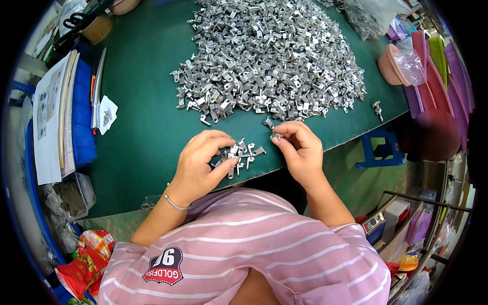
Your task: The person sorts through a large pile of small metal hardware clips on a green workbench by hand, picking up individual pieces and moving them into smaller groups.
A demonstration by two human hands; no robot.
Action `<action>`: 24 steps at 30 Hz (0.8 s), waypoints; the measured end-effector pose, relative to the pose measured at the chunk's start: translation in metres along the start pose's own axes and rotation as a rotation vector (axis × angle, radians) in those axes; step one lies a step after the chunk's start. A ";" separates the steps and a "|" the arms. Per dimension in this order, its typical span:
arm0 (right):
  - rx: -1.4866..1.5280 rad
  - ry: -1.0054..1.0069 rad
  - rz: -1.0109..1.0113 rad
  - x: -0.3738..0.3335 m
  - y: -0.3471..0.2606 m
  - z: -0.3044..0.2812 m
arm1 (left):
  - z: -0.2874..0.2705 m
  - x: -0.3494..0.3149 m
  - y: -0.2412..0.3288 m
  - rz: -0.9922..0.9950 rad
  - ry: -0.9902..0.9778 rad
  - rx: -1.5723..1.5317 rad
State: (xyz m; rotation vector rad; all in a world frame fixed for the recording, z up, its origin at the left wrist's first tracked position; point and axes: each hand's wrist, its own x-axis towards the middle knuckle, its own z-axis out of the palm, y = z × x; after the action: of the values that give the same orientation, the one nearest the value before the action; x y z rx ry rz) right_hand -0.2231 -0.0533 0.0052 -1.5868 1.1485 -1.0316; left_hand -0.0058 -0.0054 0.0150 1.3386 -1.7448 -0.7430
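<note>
A large heap of small silvery metal brackets (274,61) covers the far middle of the green table. Close to the near edge lies a small cluster of the same brackets (250,147). My left hand (199,157) curls around the left side of this cluster, with a few brackets between its thumb and fingers; its palm side is hidden. To the right of the cluster, my right hand (302,152) pinches one small bracket (276,135) between thumb and forefinger, just above the table. A single loose bracket (268,122) lies by those fingertips.
On the left stand a blue bin (84,114) with papers and a white scrap (108,115). A pink bowl (394,66) and coloured trays (432,71) are at the right. A blue stool (381,150) stands beyond the table's right edge. Scissors (77,20) lie far left.
</note>
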 end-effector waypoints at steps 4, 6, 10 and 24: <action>0.517 -0.045 0.064 -0.005 0.003 -0.003 | 0.001 0.001 -0.001 0.012 -0.001 -0.009; 0.543 -0.037 0.018 -0.005 0.004 -0.002 | 0.001 0.000 -0.002 0.009 0.000 -0.008; 0.506 0.003 -0.038 -0.009 0.002 0.003 | 0.001 0.001 -0.002 0.015 -0.001 -0.003; -0.599 0.062 -0.340 0.018 0.000 0.005 | 0.001 0.000 0.000 0.017 -0.007 0.006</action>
State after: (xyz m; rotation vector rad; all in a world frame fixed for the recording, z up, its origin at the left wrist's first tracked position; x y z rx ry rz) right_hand -0.2145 -0.0700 0.0059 -2.2968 1.3381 -1.0065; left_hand -0.0064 -0.0056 0.0143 1.3249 -1.7633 -0.7347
